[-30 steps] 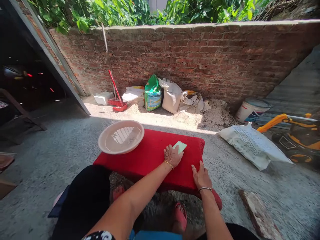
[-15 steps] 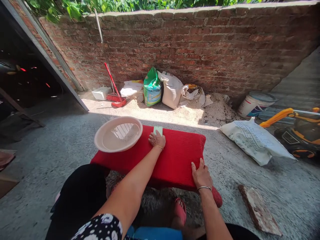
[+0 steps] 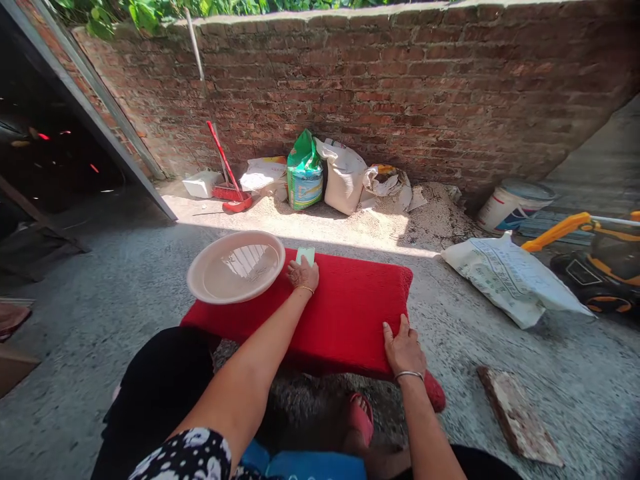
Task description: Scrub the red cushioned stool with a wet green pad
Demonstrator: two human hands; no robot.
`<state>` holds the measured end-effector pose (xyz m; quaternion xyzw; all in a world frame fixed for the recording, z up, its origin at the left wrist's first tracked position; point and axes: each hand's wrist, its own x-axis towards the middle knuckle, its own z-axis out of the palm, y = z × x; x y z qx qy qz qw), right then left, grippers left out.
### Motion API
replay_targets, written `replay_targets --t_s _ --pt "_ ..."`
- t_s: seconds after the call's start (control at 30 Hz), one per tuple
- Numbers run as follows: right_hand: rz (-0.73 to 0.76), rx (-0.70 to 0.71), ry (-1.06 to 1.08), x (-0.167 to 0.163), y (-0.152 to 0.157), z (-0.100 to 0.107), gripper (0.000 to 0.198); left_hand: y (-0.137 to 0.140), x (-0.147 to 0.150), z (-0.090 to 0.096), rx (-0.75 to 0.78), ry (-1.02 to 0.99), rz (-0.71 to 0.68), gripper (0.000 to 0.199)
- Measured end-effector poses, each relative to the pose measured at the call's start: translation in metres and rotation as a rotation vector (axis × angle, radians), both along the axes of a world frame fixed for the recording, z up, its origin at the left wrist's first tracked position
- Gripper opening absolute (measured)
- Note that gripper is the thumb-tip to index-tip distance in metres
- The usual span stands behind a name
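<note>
My left hand [image 3: 303,275] grips a pale green rectangular block [image 3: 305,255], perhaps soap or a sponge, against the far part of a red cloth [image 3: 350,300]. The cloth is draped over a low bench or table. Just left of that hand stands a wide, pale pink basin [image 3: 196,280] with water in it. My right hand [image 3: 406,350] rests on the cloth's right edge with its fingers spread and holds nothing. Part of the block is hidden under my left fingers.
Against the brick wall [image 3: 400,80] stand a red broom and dustpan [image 3: 235,200], a green bag [image 3: 305,173] and a white sack [image 3: 345,180]. On the right lie another sack [image 3: 510,273], an orange-and-black machine [image 3: 600,267] and a brick slab [image 3: 520,417].
My left hand has slid a little to the left over the red cloth with the green block, closer to the basin. My right hand has stayed in place.
</note>
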<state>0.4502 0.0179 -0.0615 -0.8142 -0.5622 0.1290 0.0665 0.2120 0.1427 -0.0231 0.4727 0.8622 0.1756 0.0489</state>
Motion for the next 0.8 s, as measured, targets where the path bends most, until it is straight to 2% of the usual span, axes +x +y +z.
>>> replay_targets --t_s 0.07,0.13,0.27,0.4,0.5,0.57,0.73,0.8 --pt "0.000 -0.003 0.002 -0.001 0.000 0.002 0.067 0.004 -0.005 0.000 -0.009 0.010 0.043 0.053" --pt "0.004 0.001 0.003 -0.001 0.000 0.003 0.067 0.008 0.012 -0.003 -0.012 0.013 0.028 0.054" --pt "0.003 0.011 0.000 -0.001 0.001 0.004 0.066 0.009 0.089 -0.012 -0.025 -0.006 -0.130 0.056" --pt "-0.004 -0.019 0.015 0.000 0.001 0.006 0.065 -0.004 0.178 -0.014 -0.042 -0.049 -0.413 0.054" --pt "0.005 -0.057 0.030 0.001 0.000 0.007 0.062 -0.014 0.213 -0.009 -0.059 -0.087 -0.601 0.051" --pt "-0.003 -0.062 0.034 0.000 0.000 0.007 0.063 -0.014 0.209 -0.005 -0.047 -0.097 -0.619 0.053" --pt "-0.009 0.001 0.013 -0.002 0.000 0.003 0.066 0.012 0.144 0.003 -0.068 -0.061 -0.316 0.056" --pt "-0.004 0.013 0.014 -0.001 -0.001 0.002 0.067 0.015 0.128 0.004 -0.093 -0.056 -0.279 0.056"
